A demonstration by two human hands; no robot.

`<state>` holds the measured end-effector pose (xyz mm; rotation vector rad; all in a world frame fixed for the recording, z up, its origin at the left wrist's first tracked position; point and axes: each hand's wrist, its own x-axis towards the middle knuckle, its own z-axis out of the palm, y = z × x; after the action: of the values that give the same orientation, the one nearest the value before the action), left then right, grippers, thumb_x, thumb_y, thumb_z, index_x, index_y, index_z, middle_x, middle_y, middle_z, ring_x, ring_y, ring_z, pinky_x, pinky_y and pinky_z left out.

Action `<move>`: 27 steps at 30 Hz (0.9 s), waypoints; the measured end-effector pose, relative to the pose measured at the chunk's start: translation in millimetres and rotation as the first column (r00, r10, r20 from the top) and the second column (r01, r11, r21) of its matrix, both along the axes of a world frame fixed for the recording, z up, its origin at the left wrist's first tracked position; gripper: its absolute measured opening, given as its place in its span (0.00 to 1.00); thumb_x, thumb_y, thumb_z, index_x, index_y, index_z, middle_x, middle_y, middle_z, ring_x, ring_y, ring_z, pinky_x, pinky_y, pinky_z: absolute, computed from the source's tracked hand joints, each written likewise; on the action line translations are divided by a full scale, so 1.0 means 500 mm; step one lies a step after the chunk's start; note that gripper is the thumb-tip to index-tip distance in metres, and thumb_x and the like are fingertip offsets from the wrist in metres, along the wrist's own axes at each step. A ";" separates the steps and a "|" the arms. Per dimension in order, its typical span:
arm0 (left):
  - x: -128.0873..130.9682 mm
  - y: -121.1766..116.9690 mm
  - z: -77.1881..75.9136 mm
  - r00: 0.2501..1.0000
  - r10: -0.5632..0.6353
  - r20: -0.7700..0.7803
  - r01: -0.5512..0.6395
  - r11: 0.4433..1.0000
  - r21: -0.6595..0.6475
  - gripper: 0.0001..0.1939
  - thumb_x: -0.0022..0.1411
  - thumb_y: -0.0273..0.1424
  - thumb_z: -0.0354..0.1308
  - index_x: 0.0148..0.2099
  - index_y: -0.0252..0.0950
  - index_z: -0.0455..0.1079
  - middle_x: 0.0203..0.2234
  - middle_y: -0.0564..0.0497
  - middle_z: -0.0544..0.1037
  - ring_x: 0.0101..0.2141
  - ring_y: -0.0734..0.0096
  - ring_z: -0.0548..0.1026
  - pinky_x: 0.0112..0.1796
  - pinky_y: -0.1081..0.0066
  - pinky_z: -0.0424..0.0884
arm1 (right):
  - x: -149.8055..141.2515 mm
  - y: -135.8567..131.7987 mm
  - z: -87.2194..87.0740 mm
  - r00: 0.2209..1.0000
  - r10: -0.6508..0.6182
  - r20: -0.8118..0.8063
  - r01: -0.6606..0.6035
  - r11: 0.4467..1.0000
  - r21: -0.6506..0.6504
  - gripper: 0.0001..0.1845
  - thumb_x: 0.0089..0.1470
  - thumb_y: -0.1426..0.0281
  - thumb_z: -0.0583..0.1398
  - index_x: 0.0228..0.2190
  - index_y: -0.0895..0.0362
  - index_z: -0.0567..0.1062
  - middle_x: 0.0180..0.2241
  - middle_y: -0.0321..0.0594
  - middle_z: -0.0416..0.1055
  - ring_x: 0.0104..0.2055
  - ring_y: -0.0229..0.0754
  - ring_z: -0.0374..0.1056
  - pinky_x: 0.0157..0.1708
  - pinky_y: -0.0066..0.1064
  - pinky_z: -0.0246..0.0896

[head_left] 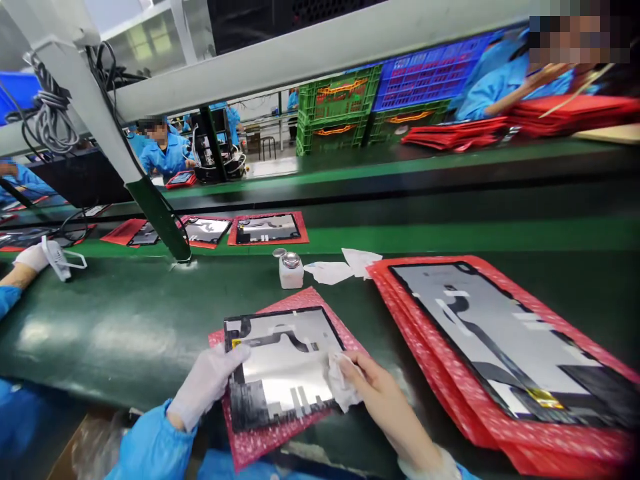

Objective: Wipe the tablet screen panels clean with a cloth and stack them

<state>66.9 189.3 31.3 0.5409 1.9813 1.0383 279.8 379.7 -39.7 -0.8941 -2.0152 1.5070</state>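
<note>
A silver-backed screen panel [280, 370] with black edges and a dark ribbon cable lies tilted on a red bubble-wrap bag [307, 300] in front of me. My left hand [207, 383], in a white glove, grips the panel's left edge, thumb on top. Bare-fingered, my right hand [383, 393] pinches a crumpled white wipe [344, 383] against the panel's right side. Beyond the panel stands a small white bottle [291, 272] with its metal lid flipped up. Two white wipes [330, 271] lie beside it.
To the right, a larger-looking panel [480, 320] rests on stacked red bubble bags [425, 353]. More panels on red bags [304, 230] line the green shelf behind. A green post [157, 220] rises at left. Another person's gloved hand [34, 259] holds a white object at far left.
</note>
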 end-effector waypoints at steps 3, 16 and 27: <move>0.053 -0.006 0.007 0.999 -0.025 -0.025 0.029 0.982 0.185 0.21 0.57 0.47 0.52 0.46 0.41 0.71 0.29 0.51 0.78 0.33 0.64 0.75 0.36 0.67 0.71 | -0.010 -0.012 0.009 0.999 0.048 -0.001 -0.047 0.989 0.142 0.18 0.56 0.55 0.53 0.31 0.56 0.74 0.31 0.39 0.73 0.35 0.43 0.68 0.36 0.32 0.63; 0.103 -0.028 -0.128 0.996 -0.086 -0.036 0.091 0.978 0.189 0.13 0.63 0.38 0.51 0.47 0.39 0.68 0.46 0.47 0.73 0.43 0.65 0.72 0.43 0.60 0.71 | -0.129 -0.136 0.006 0.946 0.072 0.316 -0.298 0.574 0.763 0.11 0.60 0.73 0.50 0.34 0.56 0.73 0.29 0.42 0.68 0.33 0.45 0.61 0.34 0.37 0.55; 0.110 -0.015 -0.167 0.997 -0.018 -0.078 0.038 0.967 0.253 0.14 0.64 0.38 0.51 0.49 0.38 0.67 0.45 0.47 0.73 0.42 0.67 0.73 0.43 0.60 0.72 | -0.163 -0.157 0.021 0.883 0.370 0.290 -0.460 0.555 0.693 0.09 0.57 0.75 0.55 0.34 0.51 0.73 0.31 0.37 0.67 0.35 0.41 0.60 0.32 0.32 0.51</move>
<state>121.9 181.8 -52.0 0.7541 1.9104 1.2803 198.2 301.1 -29.2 -0.1372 -2.7285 0.6259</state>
